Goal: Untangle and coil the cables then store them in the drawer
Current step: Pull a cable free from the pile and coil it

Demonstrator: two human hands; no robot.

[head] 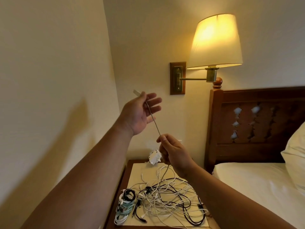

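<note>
**One Cable Drawn Clear of a Bedside Tangle**

Head view: a person holds a pale cable (153, 120) taut in the air between both hands. The left hand (140, 113), raised with its palm up, pins the plug end under the thumb, the other fingers spread wide. The right hand (173, 152), lower down, pinches the cable between thumb and forefinger, the rest curled. Below that hand the cable drops into the tangle (168, 195) of white and black leads on the bedside surface (137, 169). Coiled bundles (125, 205) lie at its near-left corner and a white adapter (154, 157) at the back. A lit wall lamp (214, 42) and a bed (255, 187) stand to the right (the drawer is out of view).

To do this step well, the right hand should probably let the cable run loosely through. Lifting it over crossing leads beats tugging, which would likely tighten the knots.
</note>
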